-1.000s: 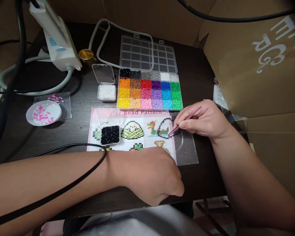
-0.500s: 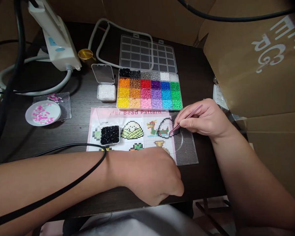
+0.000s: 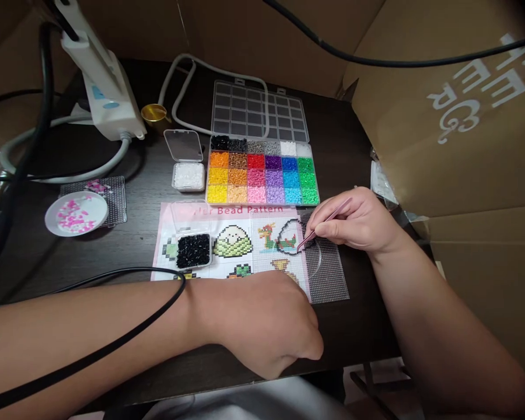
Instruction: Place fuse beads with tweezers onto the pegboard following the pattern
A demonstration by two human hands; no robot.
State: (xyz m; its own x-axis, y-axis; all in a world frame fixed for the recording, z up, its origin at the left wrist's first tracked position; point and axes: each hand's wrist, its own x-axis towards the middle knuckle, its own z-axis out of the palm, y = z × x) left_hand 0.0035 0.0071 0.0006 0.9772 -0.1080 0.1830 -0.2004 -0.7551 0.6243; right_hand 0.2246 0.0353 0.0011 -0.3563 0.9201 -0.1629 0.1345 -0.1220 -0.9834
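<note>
My right hand (image 3: pixel 352 224) pinches pink tweezers (image 3: pixel 328 221), their bent tip down at the lower right of a loop of black beads (image 3: pixel 279 236). This loop stands on a clear pegboard (image 3: pixel 330 280), which partly overlaps the printed bead pattern sheet (image 3: pixel 233 268). A dragon picture shows through it. My left hand (image 3: pixel 269 321) is a closed fist, back upward, near the front table edge over the sheet's lower part; its curled fingers and anything inside are hidden. Left of the loop, a small open box of black beads (image 3: pixel 193 251) rests on the sheet.
Behind the sheet lies an open bead organizer (image 3: pixel 262 169) sorted by colour. Beside it are a box of white beads (image 3: pixel 188 176) and a gold cup (image 3: pixel 154 115). At left, a white dish (image 3: pixel 52 216) holds pink and white beads. A black cable (image 3: pixel 179 291) crosses my left forearm.
The whole view has shifted slightly, with things on the table sitting a little lower. The tweezers stay at the loop's lower right; the left fist keeps its place and pose.
</note>
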